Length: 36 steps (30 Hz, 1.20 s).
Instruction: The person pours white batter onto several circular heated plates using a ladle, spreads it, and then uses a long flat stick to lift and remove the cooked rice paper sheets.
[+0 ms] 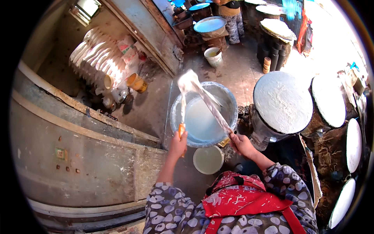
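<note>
My left hand (178, 145) grips the orange handle (181, 128) of a tool whose shaft is coated in white paste. In my right hand (242, 143) is a long flat stick (214, 109), also smeared white. Their far ends meet at a blurred lump of white paste (188, 81), above the far left rim of a large round basin (233, 108). Milky white liquid (201, 117) lies in the basin, and its rim is crusted white. Just in front of me, below the basin, stands a bucket (208, 160) of cloudy greenish-grey liquid.
Round white-coated griddles (282, 102) on drum-like stands line my right side. Ahead are a white bucket (213, 57) and a person (232, 20) among more round tops. White sacks (99, 55) and a yellow bucket (136, 82) lie beyond the low wall (87, 140) at left.
</note>
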Each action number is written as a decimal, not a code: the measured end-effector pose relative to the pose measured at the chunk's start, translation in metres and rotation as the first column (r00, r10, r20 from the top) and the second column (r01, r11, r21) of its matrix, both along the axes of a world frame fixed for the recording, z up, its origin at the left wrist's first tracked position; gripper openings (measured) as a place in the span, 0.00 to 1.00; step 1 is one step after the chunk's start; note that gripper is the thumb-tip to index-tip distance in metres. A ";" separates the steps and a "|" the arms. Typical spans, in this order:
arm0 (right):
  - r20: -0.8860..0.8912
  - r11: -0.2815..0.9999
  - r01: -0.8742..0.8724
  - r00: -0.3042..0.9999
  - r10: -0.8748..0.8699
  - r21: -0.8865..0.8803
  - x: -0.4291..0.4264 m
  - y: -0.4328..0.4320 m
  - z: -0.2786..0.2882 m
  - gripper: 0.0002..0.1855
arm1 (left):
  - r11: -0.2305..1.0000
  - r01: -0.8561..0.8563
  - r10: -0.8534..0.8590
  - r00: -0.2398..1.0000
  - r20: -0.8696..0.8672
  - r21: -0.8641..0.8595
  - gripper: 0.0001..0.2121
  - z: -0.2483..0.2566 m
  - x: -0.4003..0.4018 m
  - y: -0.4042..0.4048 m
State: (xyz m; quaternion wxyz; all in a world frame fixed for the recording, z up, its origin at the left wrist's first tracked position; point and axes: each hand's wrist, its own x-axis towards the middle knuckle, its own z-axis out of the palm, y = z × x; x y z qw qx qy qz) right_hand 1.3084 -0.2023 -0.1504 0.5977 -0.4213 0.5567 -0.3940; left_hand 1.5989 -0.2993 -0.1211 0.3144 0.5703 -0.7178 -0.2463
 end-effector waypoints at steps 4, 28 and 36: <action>-0.180 0.983 -0.002 0.983 0.035 0.181 -0.007 0.021 -0.017 0.26 | 0.696 0.218 0.293 0.784 -0.548 0.684 0.15 -0.007 -0.026 0.009; -0.003 0.986 0.163 0.987 -0.163 0.046 0.009 0.044 -0.046 0.22 | 0.973 -0.176 0.153 0.976 -0.157 -0.147 0.12 0.245 0.072 -0.072; -0.092 0.957 0.219 0.974 -0.205 0.192 -0.035 0.086 -0.078 0.23 | 0.662 0.470 0.527 0.261 -0.809 0.583 0.13 0.027 0.028 -0.002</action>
